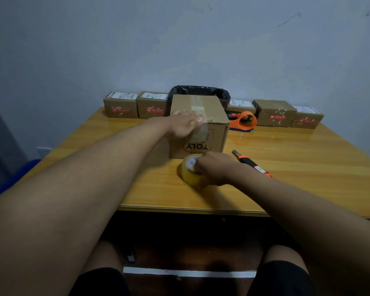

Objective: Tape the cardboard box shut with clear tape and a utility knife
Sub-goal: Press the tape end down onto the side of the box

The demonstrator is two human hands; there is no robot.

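Note:
A brown cardboard box (217, 116) with a red oval logo stands in the middle of the wooden table (297, 159). Clear tape runs along its top seam and down the front face. My left hand (185, 124) lies flat on the box's front top edge, fingers pressing the tape. My right hand (215, 167) grips the roll of clear tape (188, 170), which rests on the table just in front of the box. A utility knife (252, 163) with black and orange handle lies on the table to the right of my right hand.
An orange tape dispenser (245, 121) sits right of the box. Several small sealed parcels (121, 107) line the table's back edge against the wall. A bin with a black liner (201, 91) stands behind the box. The table's front edge is near my knees.

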